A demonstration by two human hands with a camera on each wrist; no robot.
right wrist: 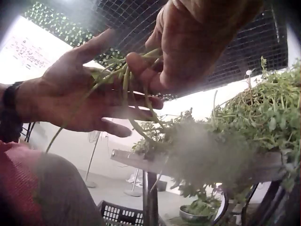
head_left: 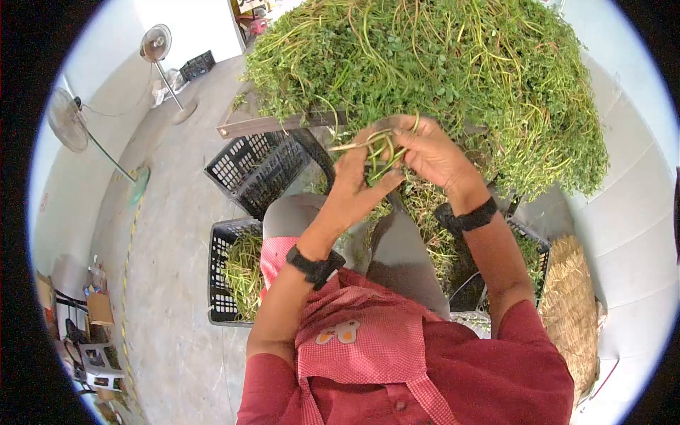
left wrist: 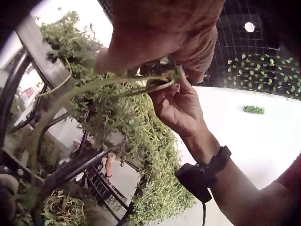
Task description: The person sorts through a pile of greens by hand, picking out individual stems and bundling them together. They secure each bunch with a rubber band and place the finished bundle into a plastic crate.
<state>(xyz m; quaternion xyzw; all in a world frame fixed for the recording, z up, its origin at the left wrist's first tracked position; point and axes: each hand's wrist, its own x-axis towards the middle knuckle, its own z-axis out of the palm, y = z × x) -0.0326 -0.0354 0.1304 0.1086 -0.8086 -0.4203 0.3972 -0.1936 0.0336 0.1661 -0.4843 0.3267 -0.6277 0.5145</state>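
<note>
In the head view, both hands are together in front of a big heap of leafy greens [head_left: 418, 64] on a table [head_left: 262, 125]. The right hand [head_left: 435, 156] pinches a few long plant stems [right wrist: 126, 87] between thumb and fingers. In the right wrist view, the left hand [right wrist: 80, 92] is spread, its fingers straight and its thumb up, with the stems lying across its palm. One thin stem trails down past that palm. The left wrist view has the right hand's fingertips [left wrist: 175, 84] at one end of the stems, close under the left hand [left wrist: 164, 37].
Black crates [head_left: 258, 170] stand under the table's left end. Another crate [head_left: 212, 273] beside the left leg holds stems. Loose greens [head_left: 428, 241] lie low between the knees. A straw bundle [head_left: 564, 312] is at the right, and two standing fans [head_left: 156, 44] are along the left wall.
</note>
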